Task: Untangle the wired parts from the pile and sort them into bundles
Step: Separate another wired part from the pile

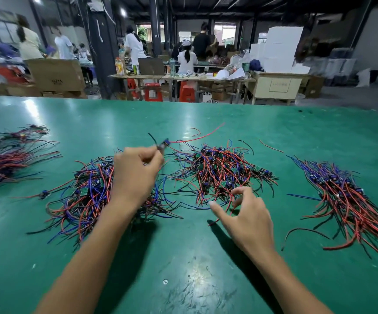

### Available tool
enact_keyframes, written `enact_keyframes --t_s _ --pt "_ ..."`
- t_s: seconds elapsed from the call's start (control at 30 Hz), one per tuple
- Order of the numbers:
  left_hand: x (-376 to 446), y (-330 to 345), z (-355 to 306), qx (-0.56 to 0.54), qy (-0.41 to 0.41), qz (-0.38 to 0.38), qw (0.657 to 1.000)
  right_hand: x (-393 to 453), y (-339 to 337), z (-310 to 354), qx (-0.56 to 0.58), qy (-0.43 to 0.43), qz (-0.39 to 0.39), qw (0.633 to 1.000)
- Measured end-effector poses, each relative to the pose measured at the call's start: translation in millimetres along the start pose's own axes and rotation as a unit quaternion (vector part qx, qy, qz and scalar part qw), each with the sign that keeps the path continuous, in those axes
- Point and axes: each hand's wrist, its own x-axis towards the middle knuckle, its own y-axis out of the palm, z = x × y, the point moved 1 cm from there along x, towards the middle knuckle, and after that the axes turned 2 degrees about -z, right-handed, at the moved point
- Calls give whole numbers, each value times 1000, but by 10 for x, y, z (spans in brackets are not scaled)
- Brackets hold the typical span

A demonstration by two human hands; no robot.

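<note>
The green desk (183,257) lies bare nearest the viewer of the central pile (217,173), and beyond it up to the desk's far edge. The left hand (136,175) is raised left of that pile, its fingers (154,155) curled, pinching a blurred wired part (164,143) whose red wire trails away over the pile. The right hand (244,218) hovers at the pile's near edge, thumb and forefinger spread, holding nothing. A sorted bundle (346,196) lies right of the pile, cut off by the frame; a tangle (86,191) on its left is partly hidden by the left forearm.
</note>
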Motion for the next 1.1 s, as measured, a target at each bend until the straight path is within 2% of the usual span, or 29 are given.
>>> enact_keyframes --t_s 0.03,0.1,0.17,0.27,0.37,0.47,0.5,0.57,0.6,0.63,0.7,0.77,0.87,0.97,1.03,1.1 --pt "125 -132 13 77 12 -34 996 -11 63 29 -33 -10 16 999" --pt "347 -336 60 247 1 -69 967 -17 142 70 -39 -4 44 998" --pt "473 -433 185 378 -60 -44 923 -23 144 75 -4 3 52 999" --pt "433 -458 372 459 -121 30 880 -8 74 58 40 6 53 998" --pt "317 -442 462 462 -127 36 877 59 -6 79 61 40 83 994" --pt "191 -393 360 487 -104 -2 867 71 -39 101 63 49 85 993" --pt "133 -353 292 486 -69 -33 870 65 -46 101 57 47 82 994" --pt "-34 -218 105 403 57 -82 910 61 -55 93 47 48 77 995" --pt "-145 -105 6 334 133 -63 931 66 -62 91 36 51 78 995" --pt "-264 35 -65 269 201 -3 942 71 -73 93 15 48 80 996" --pt "-515 385 -115 238 261 162 921 81 -113 91 -51 32 81 995" --pt "-714 703 -55 301 247 242 889 72 -182 95 -125 10 84 989" --pt "-804 957 9 370 197 245 874 51 -257 61 -182 -16 103 978" --pt "-798 1067 -33 424 175 259 850 57 -290 -20 -157 -8 120 980" --pt "-842 1123 -68 411 142 270 859 72 -269 -51 -101 11 134 986" --pt "-910 1168 -110 360 91 258 892 101 -239 -66 -21 38 141 989"
